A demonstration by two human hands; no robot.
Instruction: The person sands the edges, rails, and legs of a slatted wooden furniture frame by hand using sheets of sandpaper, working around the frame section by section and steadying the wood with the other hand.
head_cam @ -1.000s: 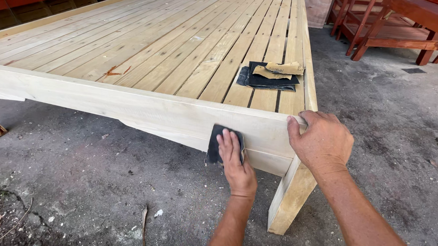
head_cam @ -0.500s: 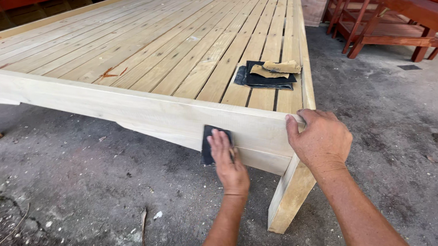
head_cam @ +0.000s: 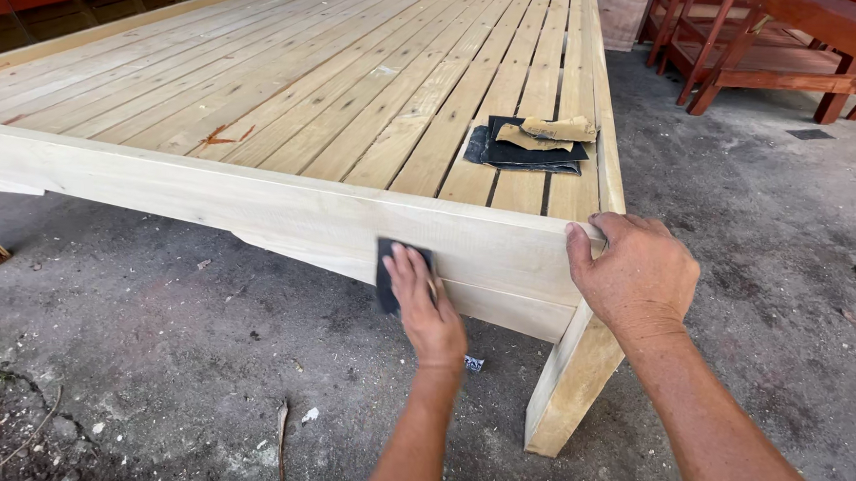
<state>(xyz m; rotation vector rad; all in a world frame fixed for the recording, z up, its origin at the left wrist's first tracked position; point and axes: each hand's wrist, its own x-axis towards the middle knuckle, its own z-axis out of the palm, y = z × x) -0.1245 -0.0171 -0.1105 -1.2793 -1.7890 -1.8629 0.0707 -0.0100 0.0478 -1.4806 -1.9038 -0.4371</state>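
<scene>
One dark sheet of sandpaper (head_cam: 387,272), small and rectangular, lies flat against the outer face of the pale wooden side rail (head_cam: 250,206), mostly covered by the left hand (head_cam: 428,307), whose flat, extended fingers press it to the wood rather than gripping it. The right hand (head_cam: 637,276) grips the frame's corner above the angled leg (head_cam: 567,384), thumb on the rail face. Spare sandpaper sheets (head_cam: 530,145) sit on the slats (head_cam: 361,88) behind.
</scene>
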